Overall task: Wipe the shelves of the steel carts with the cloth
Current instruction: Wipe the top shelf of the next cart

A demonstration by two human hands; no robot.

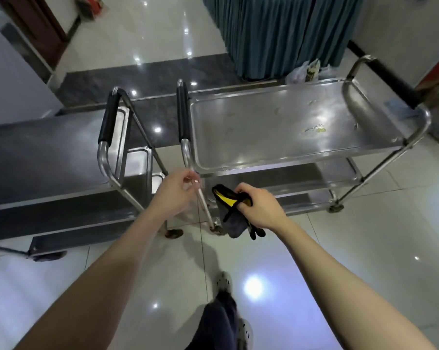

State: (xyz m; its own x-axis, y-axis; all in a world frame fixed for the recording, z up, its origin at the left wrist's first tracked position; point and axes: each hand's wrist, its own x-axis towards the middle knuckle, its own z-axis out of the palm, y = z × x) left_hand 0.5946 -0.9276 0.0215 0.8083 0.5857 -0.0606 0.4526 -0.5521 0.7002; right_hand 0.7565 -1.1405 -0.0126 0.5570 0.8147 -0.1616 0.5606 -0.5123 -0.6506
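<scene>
Glossy pale floor tiles (352, 248) carried two steel carts standing end to end. The cloth (229, 205), dark with a yellow patch, hung in front of the near left corner of the right cart (289, 170), level with its lower shelves. The right hand (260, 208) held it bunched, fingers curled tight over the fold and the loose end drooping below the fist. The left hand (176, 192) was just beside it, across the cart's slanting corner post (205, 205), its fingers curled narrowly in toward the tube. Whether they pinched the post or only hovered at it could not be told. Both bare forearms reached forward and down, wrists nearly level, the hands close together. Above them the right cart's top shelf (251, 127) bore pale smears and a yellowish scrap (315, 128) toward its right end, with a black-padded handle (183, 112) at its left end. The left cart (49, 152) stood near, its own padded grip (109, 117) facing that handle across a narrow gap of floor. Open tile lay on the person's side of both carts, where a white shoe (223, 282) and a dark trouser leg (219, 324) showed. Beyond the right cart hung a teal curtain (276, 29), with plastic bags (304, 72) at its foot.
</scene>
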